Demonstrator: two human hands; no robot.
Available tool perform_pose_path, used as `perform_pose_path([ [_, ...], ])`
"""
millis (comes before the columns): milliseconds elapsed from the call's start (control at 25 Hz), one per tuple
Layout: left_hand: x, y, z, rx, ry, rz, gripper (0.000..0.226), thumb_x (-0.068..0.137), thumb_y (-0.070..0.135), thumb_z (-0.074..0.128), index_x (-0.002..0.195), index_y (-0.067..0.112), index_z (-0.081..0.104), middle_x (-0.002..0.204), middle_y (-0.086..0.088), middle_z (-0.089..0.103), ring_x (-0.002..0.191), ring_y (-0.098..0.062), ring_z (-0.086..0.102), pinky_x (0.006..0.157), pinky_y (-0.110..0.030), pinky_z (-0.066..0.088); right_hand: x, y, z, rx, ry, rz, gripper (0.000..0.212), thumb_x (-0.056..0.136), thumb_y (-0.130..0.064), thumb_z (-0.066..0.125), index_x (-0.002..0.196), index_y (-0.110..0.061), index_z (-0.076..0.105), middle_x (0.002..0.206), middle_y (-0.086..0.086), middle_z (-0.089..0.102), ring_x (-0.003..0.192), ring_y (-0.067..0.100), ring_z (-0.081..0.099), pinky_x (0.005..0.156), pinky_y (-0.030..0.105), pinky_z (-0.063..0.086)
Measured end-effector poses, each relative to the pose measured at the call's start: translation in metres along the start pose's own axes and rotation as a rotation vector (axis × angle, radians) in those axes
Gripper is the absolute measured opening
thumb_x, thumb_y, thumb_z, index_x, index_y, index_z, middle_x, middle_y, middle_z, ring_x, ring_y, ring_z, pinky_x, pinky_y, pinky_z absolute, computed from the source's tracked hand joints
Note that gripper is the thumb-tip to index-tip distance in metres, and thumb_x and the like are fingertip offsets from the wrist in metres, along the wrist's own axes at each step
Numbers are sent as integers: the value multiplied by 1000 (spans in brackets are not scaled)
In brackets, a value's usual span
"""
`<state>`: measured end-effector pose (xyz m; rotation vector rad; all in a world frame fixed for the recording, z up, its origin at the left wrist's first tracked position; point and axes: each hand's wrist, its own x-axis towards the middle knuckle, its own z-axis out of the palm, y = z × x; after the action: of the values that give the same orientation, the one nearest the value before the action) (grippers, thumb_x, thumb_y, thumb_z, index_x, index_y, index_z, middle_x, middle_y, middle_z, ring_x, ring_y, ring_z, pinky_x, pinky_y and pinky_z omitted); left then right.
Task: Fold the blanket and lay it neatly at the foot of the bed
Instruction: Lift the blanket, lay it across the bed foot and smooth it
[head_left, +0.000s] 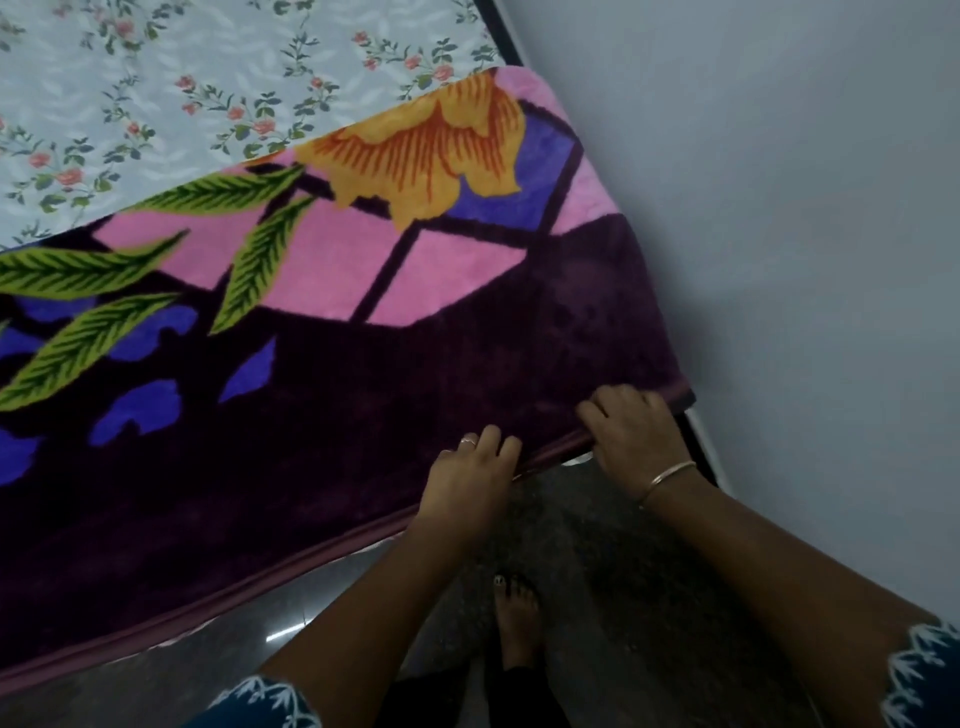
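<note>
Plush blanket (363, 322), dark purple with pink panes, green leaves and an orange flower, folded into a long band across the bed (156, 93) over the floral sheet. Long axis from lower left to upper right of the frame. Left hand (467, 483) and right hand (631, 431) both curled, gripping its near hem, lower centre.

Purple floral blanket (467, 353), seemingly plum-edged
</note>
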<state>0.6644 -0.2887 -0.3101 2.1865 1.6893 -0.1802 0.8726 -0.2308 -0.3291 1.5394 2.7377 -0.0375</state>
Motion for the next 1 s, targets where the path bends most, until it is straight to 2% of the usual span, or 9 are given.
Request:
perform_pose_path([
  [120, 23, 8, -5, -17, 109, 50, 35, 76, 21, 70, 106, 16, 55, 97, -5, 54, 80, -24, 59, 52, -35, 48, 22, 50, -11, -18, -40, 283, 24, 70, -3, 59, 93, -7, 57, 89, 17, 54, 76, 33, 53, 56, 33, 35],
  [200, 32, 26, -6, -51, 92, 79, 38, 70, 14, 74, 103, 16, 55, 94, -5, 54, 74, -24, 59, 45, -33, 45, 21, 75, -14, 61, -120, 380, 27, 70, 1, 64, 95, -3, 55, 91, 19, 53, 76, 35, 53, 53, 31, 35],
  [360, 31, 54, 1, -36, -77, 38, 42, 88, 4, 52, 127, 13, 42, 117, -10, 46, 100, -31, 53, 62, -36, 45, -5, 70, -3, 141, -198, 219, 21, 72, 8, 62, 91, 1, 57, 82, 22, 55, 68, 35, 57, 53, 35, 44],
  [520, 28, 36, 3, -57, -161, 135, 36, 98, 21, 44, 133, 17, 41, 124, -5, 43, 104, -27, 53, 72, -41, 54, -3, 67, 0, 360, -261, 565, 16, 81, 6, 51, 90, -4, 59, 92, 16, 61, 75, 26, 52, 64, 27, 31],
  [600, 27, 18, 0, -113, -96, 193, 33, 98, 32, 41, 127, 18, 49, 122, -3, 48, 100, -24, 55, 73, -43, 54, -3, 63, -2, 452, -220, 731, 22, 80, 4, 53, 94, -8, 64, 100, 17, 64, 83, 30, 57, 70, 28, 38],
  [680, 25, -8, -3, -121, 130, 135, 29, 92, 33, 45, 113, 19, 60, 113, -1, 55, 92, -23, 59, 70, -39, 54, 2, 46, -7, 446, -32, 863, 26, 79, -1, 57, 102, -10, 65, 111, 17, 60, 98, 37, 56, 80, 38, 44],
  [720, 25, -24, -4, -119, 218, 58, 30, 89, 35, 47, 110, 20, 62, 113, -1, 57, 93, -23, 60, 72, -38, 53, 7, 33, -8, 383, 68, 843, 29, 80, -5, 58, 107, -11, 63, 115, 17, 57, 102, 38, 53, 81, 44, 45],
  [800, 28, -63, -7, -109, 244, -130, 41, 85, 41, 47, 118, 22, 61, 125, -2, 57, 108, -25, 57, 83, -40, 51, 30, -2, -6, 254, 170, 605, 36, 81, -20, 56, 117, -15, 60, 124, 14, 54, 111, 36, 50, 85, 48, 44],
  [1000, 49, -175, -20, 39, 135, -160, 66, 87, 63, 34, 139, 25, 47, 147, -6, 43, 134, -30, 41, 105, -52, 37, 133, -98, 13, 141, -79, 7, 56, 83, -44, 40, 135, -25, 50, 145, 3, 45, 134, 27, 40, 106, 55, 28],
])
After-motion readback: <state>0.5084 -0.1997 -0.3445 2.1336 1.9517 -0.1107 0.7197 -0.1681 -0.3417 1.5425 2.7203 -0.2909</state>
